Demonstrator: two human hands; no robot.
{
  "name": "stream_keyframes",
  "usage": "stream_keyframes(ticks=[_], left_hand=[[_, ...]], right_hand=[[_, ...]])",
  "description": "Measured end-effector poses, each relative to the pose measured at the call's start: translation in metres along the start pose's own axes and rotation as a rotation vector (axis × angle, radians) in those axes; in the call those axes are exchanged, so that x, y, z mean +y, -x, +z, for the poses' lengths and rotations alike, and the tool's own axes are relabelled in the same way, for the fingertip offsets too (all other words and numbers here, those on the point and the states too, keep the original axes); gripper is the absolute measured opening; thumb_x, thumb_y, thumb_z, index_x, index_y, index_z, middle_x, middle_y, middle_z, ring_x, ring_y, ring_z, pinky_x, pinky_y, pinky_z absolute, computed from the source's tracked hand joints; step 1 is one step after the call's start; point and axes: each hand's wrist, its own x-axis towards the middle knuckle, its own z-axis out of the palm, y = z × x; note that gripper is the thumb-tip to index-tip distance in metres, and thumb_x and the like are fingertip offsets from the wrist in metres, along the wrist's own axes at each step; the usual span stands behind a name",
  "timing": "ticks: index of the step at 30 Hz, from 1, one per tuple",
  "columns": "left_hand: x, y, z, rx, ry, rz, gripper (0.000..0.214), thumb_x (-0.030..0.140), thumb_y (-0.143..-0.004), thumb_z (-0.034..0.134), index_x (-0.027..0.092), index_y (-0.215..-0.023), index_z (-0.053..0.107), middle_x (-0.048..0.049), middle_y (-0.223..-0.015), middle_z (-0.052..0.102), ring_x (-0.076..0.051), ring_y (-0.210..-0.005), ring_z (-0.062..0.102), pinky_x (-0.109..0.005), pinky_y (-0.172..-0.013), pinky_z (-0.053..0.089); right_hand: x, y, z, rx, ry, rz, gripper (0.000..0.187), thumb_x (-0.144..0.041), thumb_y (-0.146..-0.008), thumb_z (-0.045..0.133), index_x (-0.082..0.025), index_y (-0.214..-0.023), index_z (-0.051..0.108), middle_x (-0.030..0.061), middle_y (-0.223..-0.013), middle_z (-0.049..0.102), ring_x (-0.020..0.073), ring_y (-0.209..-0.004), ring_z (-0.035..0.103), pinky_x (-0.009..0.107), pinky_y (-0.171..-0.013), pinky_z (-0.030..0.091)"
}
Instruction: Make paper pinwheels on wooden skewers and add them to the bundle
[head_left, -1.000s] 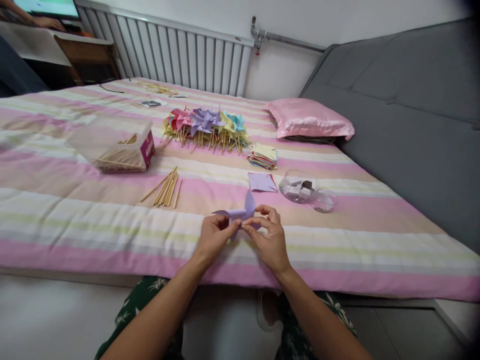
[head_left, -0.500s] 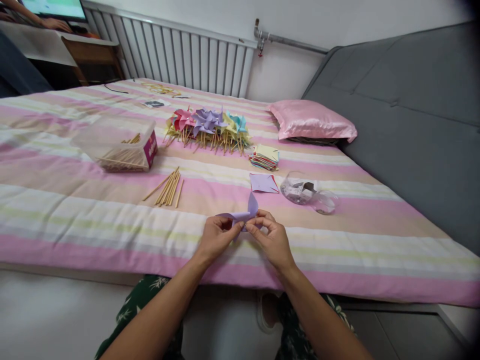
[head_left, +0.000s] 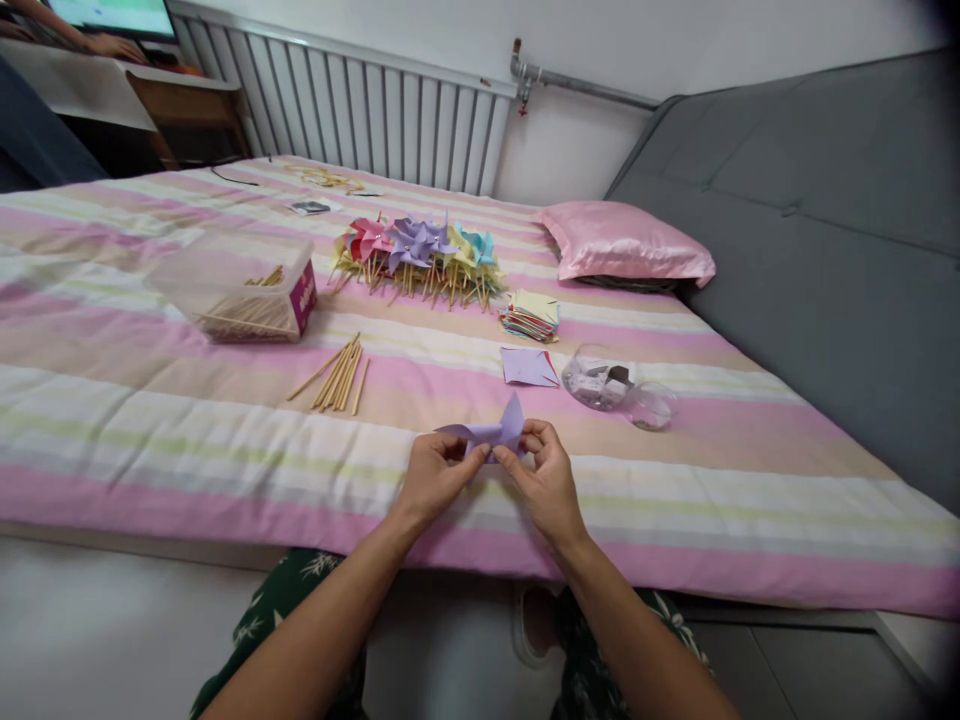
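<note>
A lilac paper square (head_left: 491, 433), partly folded with one corner sticking up, is pinched between both my hands just above the striped bedspread (head_left: 150, 420). My left hand (head_left: 435, 478) grips its left side and my right hand (head_left: 546, 478) its right side, fingers closed on the paper. Another flat lilac square (head_left: 528, 367) lies just beyond them. To the right of it lies a clear jar (head_left: 600, 380) on its side, with its lid (head_left: 649, 408) beside it. Loose wooden sticks (head_left: 337, 372) lie to the left.
Finished paper pinwheels (head_left: 420, 255) on sticks are piled mid-bed, beside a stack of coloured paper squares (head_left: 531, 314). A clear plastic box (head_left: 240, 285) holds more sticks. A pink pillow (head_left: 626, 243) and grey headboard (head_left: 825, 230) lie right. Another person's hand (head_left: 112, 45) rests at a desk far left.
My hands have shifted slightly right and closer together on the lilac paper, and its raised corner now tilts lower. The view has drifted a little.
</note>
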Motion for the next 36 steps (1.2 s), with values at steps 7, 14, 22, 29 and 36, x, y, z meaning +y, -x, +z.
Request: stream_keyframes(ticks=[7, 14, 22, 29, 36], left_hand=[[0.004, 0.000, -0.001, -0.020, -0.004, -0.005, 0.033, 0.037, -0.072, 0.062, 0.013, -0.049, 0.056, 0.0025, -0.045, 0.046, -0.007, -0.044, 0.038, -0.020, -0.042, 0.025], [0.001, -0.001, -0.002, -0.022, -0.056, 0.016, 0.037, 0.038, -0.072, 0.061, 0.015, -0.045, 0.048, 0.0044, -0.043, 0.039, -0.006, -0.043, 0.034, -0.021, -0.041, 0.022], [0.000, 0.001, 0.001, -0.005, -0.046, -0.009, 0.038, 0.039, -0.072, 0.060, 0.016, -0.045, 0.046, 0.0050, -0.043, 0.035, -0.006, -0.042, 0.032, -0.021, -0.041, 0.021], [0.001, 0.000, 0.001, -0.073, 0.057, -0.061, 0.032, 0.039, -0.073, 0.059, 0.013, -0.053, 0.056, 0.0024, -0.049, 0.045, -0.008, -0.046, 0.039, -0.021, -0.043, 0.026], [0.002, -0.001, 0.002, -0.087, 0.082, -0.084, 0.037, 0.038, -0.067, 0.066, 0.014, -0.046, 0.048, 0.0059, -0.046, 0.036, -0.005, -0.045, 0.031, -0.019, -0.042, 0.021]], right_hand=[[-0.003, -0.001, -0.003, -0.119, 0.165, -0.011, 0.017, -0.033, -0.080, 0.060, -0.016, -0.083, 0.064, 0.0035, -0.082, 0.065, 0.0171, -0.079, 0.057, 0.029, -0.076, 0.043], [0.001, -0.001, -0.003, -0.087, 0.157, 0.012, 0.021, -0.035, -0.078, 0.061, -0.015, -0.083, 0.067, 0.0016, -0.076, 0.065, 0.0152, -0.072, 0.055, 0.026, -0.070, 0.042], [0.004, -0.002, -0.002, -0.055, 0.159, 0.016, 0.021, -0.035, -0.077, 0.062, -0.015, -0.080, 0.067, 0.0012, -0.072, 0.064, 0.0147, -0.068, 0.053, 0.026, -0.067, 0.042], [0.005, -0.005, -0.002, -0.035, 0.185, 0.017, 0.021, -0.036, -0.077, 0.060, -0.015, -0.076, 0.064, 0.0002, -0.067, 0.060, 0.0138, -0.064, 0.050, 0.025, -0.062, 0.041], [0.008, -0.005, 0.000, -0.029, 0.187, 0.009, 0.018, -0.033, -0.077, 0.060, -0.015, -0.075, 0.062, 0.0010, -0.069, 0.062, 0.0138, -0.064, 0.052, 0.026, -0.063, 0.042]])
